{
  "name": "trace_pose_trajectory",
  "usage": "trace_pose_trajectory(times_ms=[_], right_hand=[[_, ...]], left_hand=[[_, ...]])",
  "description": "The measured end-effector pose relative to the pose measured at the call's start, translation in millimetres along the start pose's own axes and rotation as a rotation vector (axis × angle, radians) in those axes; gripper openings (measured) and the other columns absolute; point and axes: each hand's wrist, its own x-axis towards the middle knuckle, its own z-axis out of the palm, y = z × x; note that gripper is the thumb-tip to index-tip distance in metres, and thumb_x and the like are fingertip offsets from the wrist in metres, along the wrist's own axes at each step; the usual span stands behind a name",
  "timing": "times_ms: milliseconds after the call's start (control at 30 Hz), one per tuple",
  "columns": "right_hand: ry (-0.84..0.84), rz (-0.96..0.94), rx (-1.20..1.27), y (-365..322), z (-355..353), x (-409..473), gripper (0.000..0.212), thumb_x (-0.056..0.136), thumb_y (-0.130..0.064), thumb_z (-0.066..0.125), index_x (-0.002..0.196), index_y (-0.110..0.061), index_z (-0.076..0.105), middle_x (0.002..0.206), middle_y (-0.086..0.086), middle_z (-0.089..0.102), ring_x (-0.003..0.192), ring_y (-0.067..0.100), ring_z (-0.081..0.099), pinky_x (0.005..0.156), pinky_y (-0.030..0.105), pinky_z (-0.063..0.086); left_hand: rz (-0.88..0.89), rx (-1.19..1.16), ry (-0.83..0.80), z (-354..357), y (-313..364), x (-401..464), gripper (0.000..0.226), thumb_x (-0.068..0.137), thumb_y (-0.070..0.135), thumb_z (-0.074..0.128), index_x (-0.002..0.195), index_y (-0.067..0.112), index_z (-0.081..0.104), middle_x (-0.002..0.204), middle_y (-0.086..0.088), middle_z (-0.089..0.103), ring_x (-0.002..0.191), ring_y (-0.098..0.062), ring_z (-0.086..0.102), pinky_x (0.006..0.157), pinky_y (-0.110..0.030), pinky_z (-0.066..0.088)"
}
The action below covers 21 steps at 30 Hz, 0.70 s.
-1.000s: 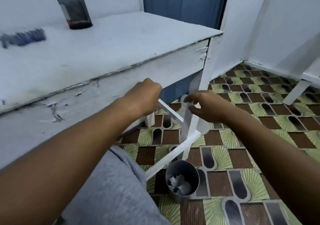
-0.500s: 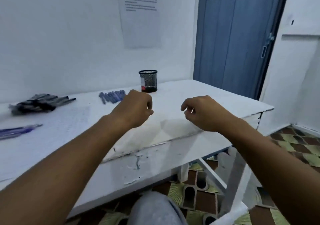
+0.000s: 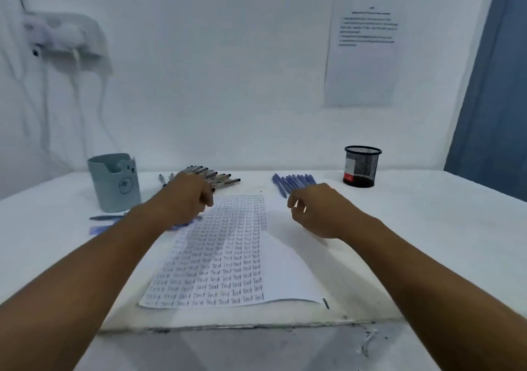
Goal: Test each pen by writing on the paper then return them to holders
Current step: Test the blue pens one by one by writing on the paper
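**Head view: pens waiting beside a nearly full test sheet**

Lying flat at the table's (image 3: 427, 242) middle, near its front edge: paper (image 3: 225, 253), left part packed with rows of "Test", right strip blank, near right corner lifting slightly. Resting just beyond the paper's far left corner: dark pens (image 3: 212, 176) in a loose heap. Lying just beyond its far right corner: blue pens (image 3: 291, 181) in a neat row. Standing left of the paper: pale blue holder (image 3: 115, 182); standing well right of it: black mesh holder (image 3: 361, 166).

Hovering over the paper's far left corner: left hand (image 3: 185, 199), fingers curled, contents impossible to tell. Hovering just right of the paper: right hand (image 3: 316, 213), fingers loosely curled, gripping nothing.

Risking, probably: scattering the heap by reaching carelessly; mixing pen colours between holders; sliding the unpinned paper while writing; crowding new marks into filled rows.
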Motion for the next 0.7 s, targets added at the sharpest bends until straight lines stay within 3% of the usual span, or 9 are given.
trace_pose_trajectory(times_ms=[133, 233, 400, 567, 700], right_hand=[[-0.055, -0.031, -0.018, -18, 16, 25, 0.024, 0.096, -0.025, 0.049, 0.115, -0.021, 0.062, 0.116, -0.001, 0.062, 0.114, 0.019, 0.054, 0.101, 0.033, 0.04], [-0.085, -0.051, -0.045, -24, 21, 39, 0.024, 0.096, -0.022, 0.048, 0.115, -0.019, 0.062, 0.114, -0.001, 0.064, 0.106, 0.018, 0.056, 0.095, 0.032, 0.044], [-0.067, -0.063, -0.019, -22, 26, 55, 0.024, 0.096, -0.023, 0.049, 0.116, -0.019, 0.063, 0.113, -0.003, 0.063, 0.104, 0.015, 0.056, 0.091, 0.03, 0.045], [0.013, -0.064, 0.146, -11, 41, 56, 0.023, 0.097, -0.023, 0.05, 0.114, -0.02, 0.064, 0.099, -0.007, 0.062, 0.088, 0.008, 0.053, 0.08, 0.025, 0.043], [0.024, -0.098, 0.293, -13, 42, 62, 0.022, 0.096, -0.033, 0.058, 0.116, -0.026, 0.064, 0.084, -0.021, 0.056, 0.081, -0.002, 0.051, 0.072, 0.017, 0.04]], left_hand=[[-0.068, 0.042, -0.023, 0, -37, 6, 0.028, 0.085, -0.009, 0.059, 0.092, 0.012, 0.076, 0.095, -0.002, 0.07, 0.077, -0.007, 0.056, 0.068, -0.011, 0.039], [-0.085, 0.063, -0.13, 3, -46, 13, 0.03, 0.087, -0.007, 0.055, 0.087, 0.014, 0.076, 0.085, 0.004, 0.066, 0.075, -0.005, 0.057, 0.063, -0.01, 0.042], [-0.098, 0.063, -0.228, 6, -51, 29, 0.036, 0.084, -0.007, 0.057, 0.068, 0.023, 0.069, 0.076, 0.008, 0.065, 0.075, -0.009, 0.063, 0.072, -0.024, 0.056], [-0.005, 0.042, -0.207, 15, -44, 39, 0.021, 0.087, -0.003, 0.058, 0.087, 0.014, 0.07, 0.074, 0.012, 0.059, 0.068, -0.002, 0.054, 0.061, -0.01, 0.042], [0.128, -0.064, -0.101, 24, -28, 44, 0.022, 0.092, 0.002, 0.056, 0.093, 0.02, 0.07, 0.087, 0.008, 0.066, 0.081, -0.002, 0.059, 0.074, -0.017, 0.048]])
